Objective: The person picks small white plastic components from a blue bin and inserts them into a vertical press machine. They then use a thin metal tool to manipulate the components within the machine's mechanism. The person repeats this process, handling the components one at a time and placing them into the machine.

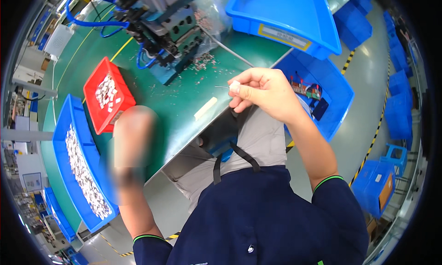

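Note:
Between the thumb and fingers of my right hand (264, 92) is a small white block (235, 86) with a thin wire-like lead sticking out to its left. This hand is above the table's near edge, beside a blue bin. My left hand (133, 131) is smeared by motion, so its fingers cannot be made out. It lies close to the near corner of a red bin (123, 83) that holds small white pieces. Left of it stands a long blue bin (87, 147) heaped with many similar white pieces.
A machine (161, 48) with blue air hoses stands on the green table (152, 92), scraps scattered by its base. A pale strip (206, 108) lies near the table edge. On the right, a blue tray (285, 9) rests over a blue bin (338, 111) containing circuit boards (307, 90).

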The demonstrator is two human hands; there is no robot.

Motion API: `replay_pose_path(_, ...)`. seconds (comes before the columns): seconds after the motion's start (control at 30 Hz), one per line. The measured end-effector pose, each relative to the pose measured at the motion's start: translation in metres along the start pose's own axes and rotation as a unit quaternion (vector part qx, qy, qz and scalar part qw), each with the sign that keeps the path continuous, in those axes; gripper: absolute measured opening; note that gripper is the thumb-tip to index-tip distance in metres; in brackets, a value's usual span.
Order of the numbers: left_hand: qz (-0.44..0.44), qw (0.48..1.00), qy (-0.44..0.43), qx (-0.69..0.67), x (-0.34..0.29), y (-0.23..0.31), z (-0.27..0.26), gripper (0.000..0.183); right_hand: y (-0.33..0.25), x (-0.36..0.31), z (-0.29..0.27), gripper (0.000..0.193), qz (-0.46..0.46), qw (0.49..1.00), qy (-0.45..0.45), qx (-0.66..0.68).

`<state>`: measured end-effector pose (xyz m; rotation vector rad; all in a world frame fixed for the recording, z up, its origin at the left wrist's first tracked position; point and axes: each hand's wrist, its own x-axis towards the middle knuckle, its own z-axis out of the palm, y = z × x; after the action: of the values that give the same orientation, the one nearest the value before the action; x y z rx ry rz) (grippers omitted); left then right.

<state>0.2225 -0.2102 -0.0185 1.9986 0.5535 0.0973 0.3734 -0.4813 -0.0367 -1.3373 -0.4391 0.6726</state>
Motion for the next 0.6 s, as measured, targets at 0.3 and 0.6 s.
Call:
replay_pose_path(0.3,0.075,0.986,-0.069,-0.13,0.025,0.022,0.025,0.019,-0.003,0.038,0.068,0.021,0.011,0.997,-0.04,0.059)
replay_pose_path(0.6,-0.028,0.945,-0.112,-0.307,0.034,0.024,0.024,0.021,0.011,0.053,0.085,0.021,-0.001,0.998,-0.012,0.062)
